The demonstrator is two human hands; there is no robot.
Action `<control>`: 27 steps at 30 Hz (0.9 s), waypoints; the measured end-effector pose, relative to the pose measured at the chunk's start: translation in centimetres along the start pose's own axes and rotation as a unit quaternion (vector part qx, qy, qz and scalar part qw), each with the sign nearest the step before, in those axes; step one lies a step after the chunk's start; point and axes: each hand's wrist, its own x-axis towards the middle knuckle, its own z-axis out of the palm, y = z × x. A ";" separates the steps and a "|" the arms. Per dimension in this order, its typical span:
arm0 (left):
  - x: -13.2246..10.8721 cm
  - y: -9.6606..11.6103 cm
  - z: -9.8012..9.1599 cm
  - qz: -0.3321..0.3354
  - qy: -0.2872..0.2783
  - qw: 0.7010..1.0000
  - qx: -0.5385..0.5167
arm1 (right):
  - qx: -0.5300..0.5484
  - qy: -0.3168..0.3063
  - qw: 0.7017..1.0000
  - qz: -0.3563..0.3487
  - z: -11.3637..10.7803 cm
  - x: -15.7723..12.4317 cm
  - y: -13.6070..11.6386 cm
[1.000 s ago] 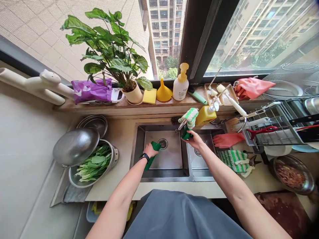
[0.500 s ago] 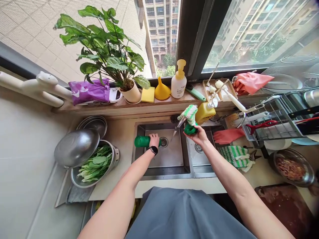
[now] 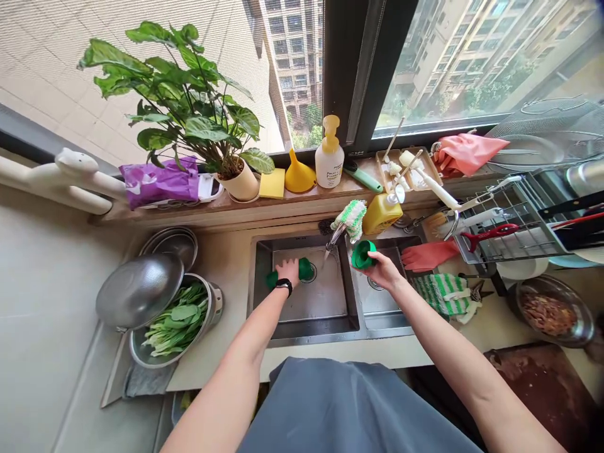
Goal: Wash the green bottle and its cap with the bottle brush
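From the view's centre, a potted plant [image 3: 205, 129] stands at ten o'clock, a yellow funnel [image 3: 299, 176] at twelve and a white pump bottle [image 3: 329, 165] at one. A pink rubber glove [image 3: 430, 255] lies at three, a brown cutting board [image 3: 542, 390] at four; leafy greens [image 3: 174, 324] lie in a metal basin [image 3: 216, 302] at eight.

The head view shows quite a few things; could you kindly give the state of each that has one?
Green container: lying sideways, held by left hand
Green cap-like piece: apart from it, held by right hand
Tap: running, cloth draped over it
Yellow funnel: spout up
White pump bottle: upright
Metal bowl: holds greens
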 end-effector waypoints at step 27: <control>3.1 7.2 8.7 -0.073 0.060 0.905 -0.415 | -0.016 0.086 0.996 0.015 -6.0 -11.7 7.6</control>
